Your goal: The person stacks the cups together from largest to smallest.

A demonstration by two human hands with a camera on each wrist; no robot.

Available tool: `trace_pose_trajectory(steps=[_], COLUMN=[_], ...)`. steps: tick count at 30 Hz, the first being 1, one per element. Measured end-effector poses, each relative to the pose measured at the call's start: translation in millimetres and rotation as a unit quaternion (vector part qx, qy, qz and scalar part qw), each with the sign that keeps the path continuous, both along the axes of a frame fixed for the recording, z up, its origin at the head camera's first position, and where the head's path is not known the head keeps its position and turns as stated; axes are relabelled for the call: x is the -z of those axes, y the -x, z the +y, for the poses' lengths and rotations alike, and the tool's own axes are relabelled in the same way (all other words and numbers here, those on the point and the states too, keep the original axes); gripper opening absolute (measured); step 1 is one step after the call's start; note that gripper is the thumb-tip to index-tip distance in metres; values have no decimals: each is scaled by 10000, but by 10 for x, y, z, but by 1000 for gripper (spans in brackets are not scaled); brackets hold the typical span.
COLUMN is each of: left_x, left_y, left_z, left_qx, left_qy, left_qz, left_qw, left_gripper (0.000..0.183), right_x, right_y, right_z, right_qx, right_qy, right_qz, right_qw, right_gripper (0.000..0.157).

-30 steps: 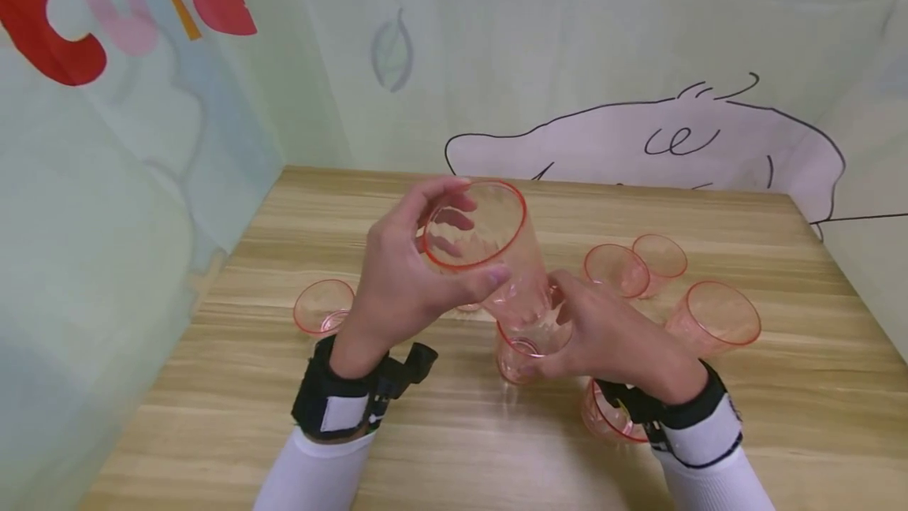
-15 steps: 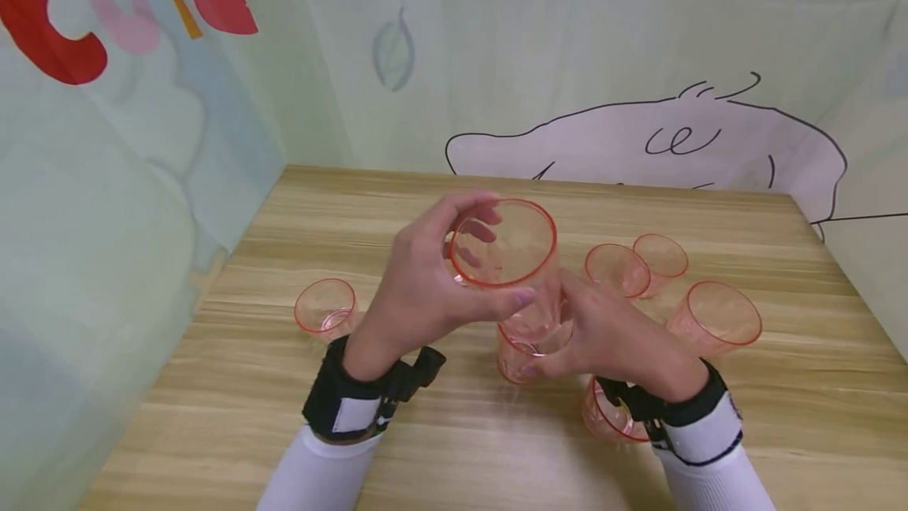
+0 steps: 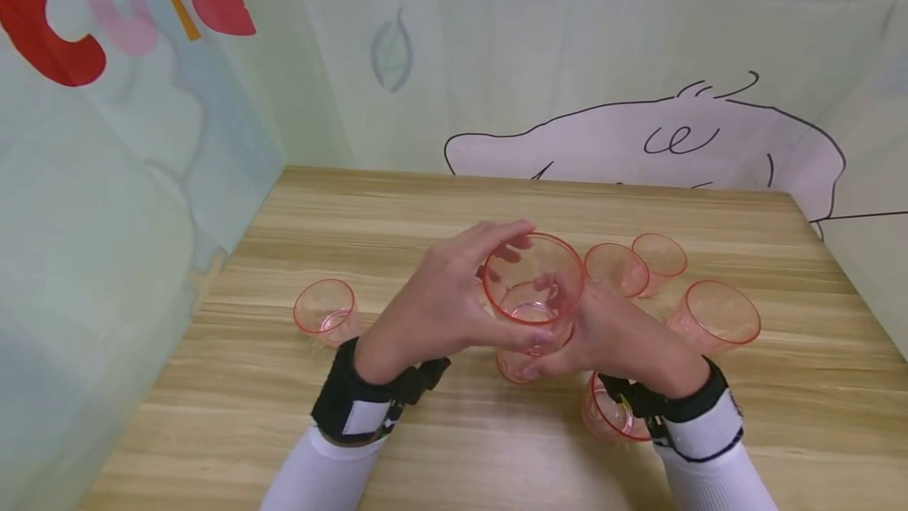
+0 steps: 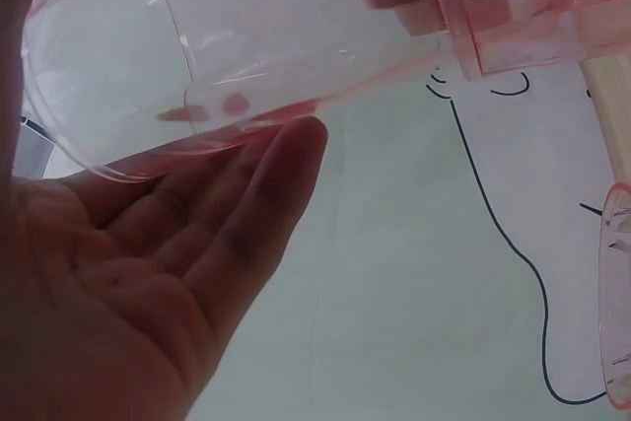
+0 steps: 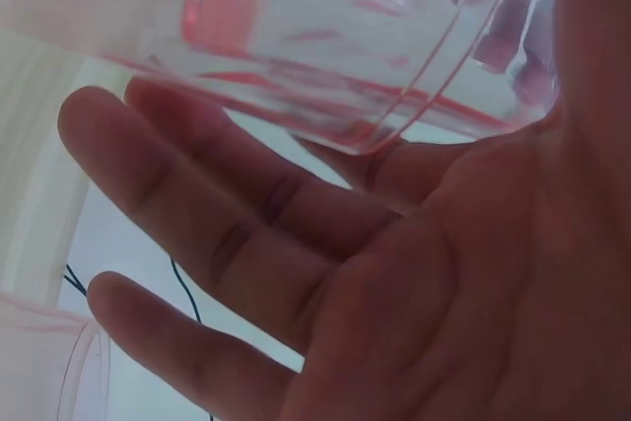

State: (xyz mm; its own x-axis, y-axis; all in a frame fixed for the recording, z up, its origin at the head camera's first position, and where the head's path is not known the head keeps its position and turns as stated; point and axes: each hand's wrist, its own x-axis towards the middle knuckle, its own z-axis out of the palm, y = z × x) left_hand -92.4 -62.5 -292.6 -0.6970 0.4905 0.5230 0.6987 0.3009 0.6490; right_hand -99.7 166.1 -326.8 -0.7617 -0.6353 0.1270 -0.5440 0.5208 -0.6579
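My left hand (image 3: 454,298) grips a clear pinkish tumbler (image 3: 546,259) with a red rim, thumb on the near side and fingers round the far side. Its mouth faces up, and its lower end sits inside a second tumbler (image 3: 512,367) of the same kind. Around that lower tumbler curls my right hand (image 3: 612,331), its thumb across the front. From the left wrist, the upper tumbler (image 4: 266,36) runs into the wider mouth of the lower one (image 4: 557,22). The right wrist view has the lower tumbler (image 5: 315,56) between thumb and fingers.
A single tumbler (image 3: 322,307) stands at the left on the wooden table (image 3: 440,448). More stand at the right: two close together at the back (image 3: 615,270), one larger-looking tumbler (image 3: 722,315), and one (image 3: 613,416) partly behind my right wrist. A printed cloth (image 3: 340,38) hangs behind.
My left hand has moved right and down with its tumbler, which has gone from tilted above the lower tumbler to upright and within it. The right hand has stayed in place.
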Motion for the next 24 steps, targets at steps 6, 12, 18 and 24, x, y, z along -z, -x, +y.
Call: trace_pose_trajectory(steps=[6, 12, 18, 24], left_x=[37, 82, 94, 118], left_y=[30, 61, 53, 52], left_z=[23, 44, 74, 85], left_qx=[60, 91, -100, -105], left_qy=[364, 553, 988, 1168], left_qz=[414, 723, 566, 149], left_qw=[9985, 9958, 9934, 9930], left_gripper=[90, 88, 87, 86], right_x=[20, 15, 13, 7], right_y=[29, 40, 55, 63], right_z=[31, 65, 91, 98], right_qx=[-226, -332, -454, -530], right_qy=[111, 153, 208, 241], right_qz=[-61, -314, -413, -596], right_qw=[9997, 9988, 9979, 9965], right_gripper=[81, 81, 74, 68])
